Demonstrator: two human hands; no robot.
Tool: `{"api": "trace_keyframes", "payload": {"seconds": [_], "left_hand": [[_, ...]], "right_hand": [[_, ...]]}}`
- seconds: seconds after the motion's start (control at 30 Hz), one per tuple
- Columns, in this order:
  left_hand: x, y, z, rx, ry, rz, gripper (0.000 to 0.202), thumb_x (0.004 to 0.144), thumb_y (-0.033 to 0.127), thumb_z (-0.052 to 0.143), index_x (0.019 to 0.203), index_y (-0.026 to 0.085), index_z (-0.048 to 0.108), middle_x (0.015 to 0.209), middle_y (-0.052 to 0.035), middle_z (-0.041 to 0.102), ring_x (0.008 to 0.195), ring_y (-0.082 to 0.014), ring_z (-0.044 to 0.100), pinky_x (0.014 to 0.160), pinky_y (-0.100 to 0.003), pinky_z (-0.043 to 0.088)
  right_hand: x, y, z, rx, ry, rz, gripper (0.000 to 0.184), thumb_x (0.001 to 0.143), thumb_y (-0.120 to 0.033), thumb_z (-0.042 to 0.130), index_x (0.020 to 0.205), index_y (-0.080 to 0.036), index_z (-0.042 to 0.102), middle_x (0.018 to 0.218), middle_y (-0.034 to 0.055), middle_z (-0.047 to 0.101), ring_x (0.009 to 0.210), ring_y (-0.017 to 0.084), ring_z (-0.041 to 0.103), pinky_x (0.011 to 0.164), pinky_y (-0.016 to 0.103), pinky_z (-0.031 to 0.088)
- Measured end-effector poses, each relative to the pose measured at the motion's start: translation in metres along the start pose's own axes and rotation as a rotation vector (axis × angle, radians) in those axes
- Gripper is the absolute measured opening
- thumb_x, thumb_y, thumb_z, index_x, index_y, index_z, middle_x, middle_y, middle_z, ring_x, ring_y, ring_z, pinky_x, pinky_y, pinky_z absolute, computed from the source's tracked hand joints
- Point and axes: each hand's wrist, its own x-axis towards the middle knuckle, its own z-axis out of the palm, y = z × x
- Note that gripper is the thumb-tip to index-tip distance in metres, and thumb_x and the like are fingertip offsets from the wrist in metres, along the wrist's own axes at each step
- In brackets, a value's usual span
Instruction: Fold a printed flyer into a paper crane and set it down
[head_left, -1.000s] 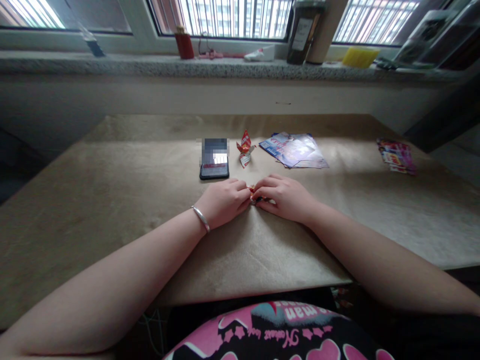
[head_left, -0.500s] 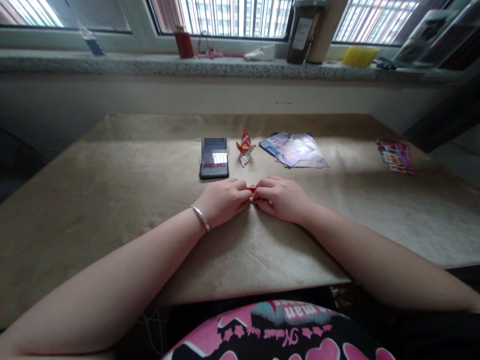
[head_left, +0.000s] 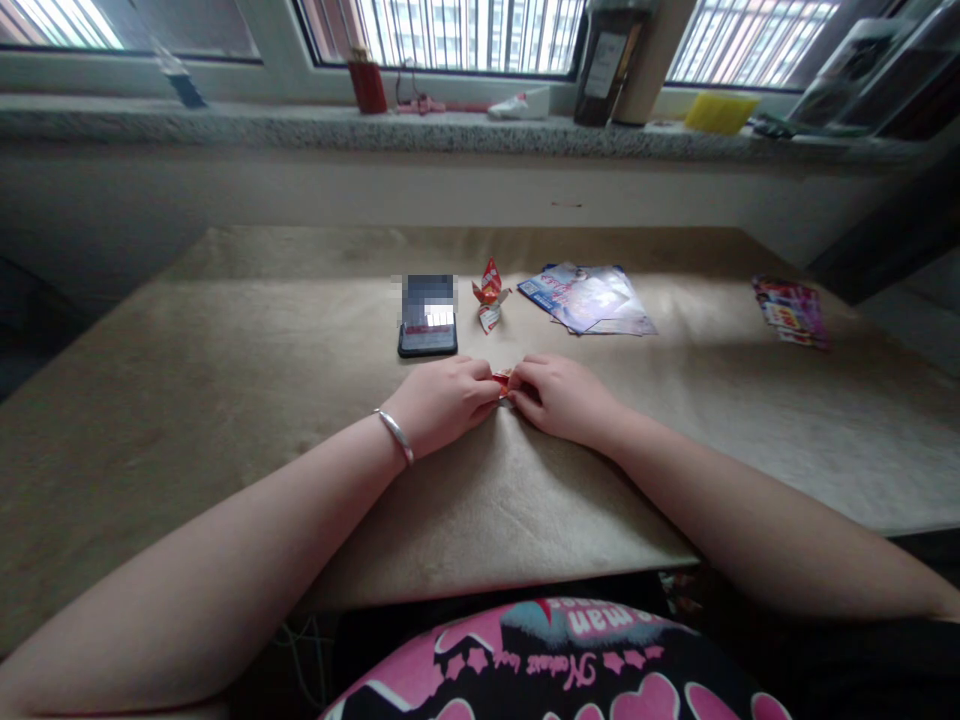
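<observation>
Between my two hands is a small piece of red and white printed paper (head_left: 502, 384), mostly hidden by fingers. My left hand (head_left: 448, 394), a silver bangle on its wrist, pinches the paper's left side. On the right side, the bent fingers of my right hand (head_left: 559, 394) close on its edge. Just beyond them stands a folded red and white paper shape (head_left: 490, 297) with pointed petals. A dark phone (head_left: 427, 318) lies to its left, above my left hand.
Several glossy printed sheets (head_left: 589, 298) lie right of the folded shape. Colourful printed cards (head_left: 792, 310) rest at the table's right. Behind the table (head_left: 187, 400), a stone windowsill (head_left: 285, 128) holds a red container (head_left: 366, 84), a dark jar (head_left: 602, 66) and a yellow sponge-like block (head_left: 720, 112).
My right hand's fingers have shifted slightly and curled more, showing a little more of the red paper between the hands. My left hand keeps nearly the same place.
</observation>
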Motion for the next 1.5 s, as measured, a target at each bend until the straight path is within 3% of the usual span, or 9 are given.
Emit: {"api": "trace_keyframes", "payload": {"seconds": [0.3,0.53,0.7,0.97,1.5], "left_hand": [[-0.0004,-0.0013,-0.0002,-0.015,0.031,0.024,0.022,0.091,0.027,0.048,0.087,0.021,0.068,0.087,-0.0026,0.064,0.076,-0.0133,0.06,0.065,-0.024,0.044],[-0.0017,-0.0025,-0.0018,-0.037,0.025,0.007,0.021,0.09,0.027,0.048,0.098,0.021,0.067,0.088,-0.0029,0.067,0.079,-0.0151,0.062,0.067,-0.025,0.046],[-0.002,-0.0077,-0.0026,-0.066,0.008,0.079,0.023,0.09,0.026,0.047,0.106,0.025,0.065,0.093,-0.0019,0.068,0.082,-0.0135,0.063,0.069,-0.023,0.046],[-0.0027,-0.0053,-0.0017,0.074,0.021,0.158,0.025,0.093,0.026,0.046,0.11,0.026,0.064,0.097,-0.0024,0.067,0.084,-0.0147,0.061,0.073,-0.025,0.049],[0.0,0.002,-0.0023,0.152,-0.017,0.08,0.023,0.092,0.024,0.048,0.11,0.025,0.063,0.096,-0.0008,0.066,0.083,-0.0156,0.061,0.066,-0.025,0.048]], "right_hand": [[0.0008,0.0089,-0.0003,0.164,-0.009,0.08,0.015,0.08,-0.025,0.056,0.068,-0.018,0.058,0.07,0.0019,0.061,0.065,0.013,0.052,0.06,0.024,0.034],[0.0016,0.0093,-0.0025,0.144,-0.029,0.123,0.017,0.081,-0.028,0.056,0.068,-0.018,0.059,0.07,0.0025,0.063,0.064,0.013,0.053,0.058,0.024,0.033],[0.0005,0.0108,-0.0029,0.109,-0.025,0.168,0.016,0.079,-0.03,0.057,0.069,-0.019,0.061,0.071,0.0024,0.066,0.065,0.014,0.055,0.059,0.025,0.033],[0.0029,0.0095,-0.0059,0.083,-0.059,0.202,0.019,0.08,-0.032,0.054,0.071,-0.019,0.064,0.07,0.003,0.066,0.063,0.014,0.054,0.058,0.026,0.032],[0.0074,0.007,-0.0077,0.026,-0.09,0.233,0.019,0.081,-0.033,0.051,0.073,-0.019,0.063,0.072,0.0034,0.067,0.067,0.015,0.056,0.059,0.025,0.033]]}}
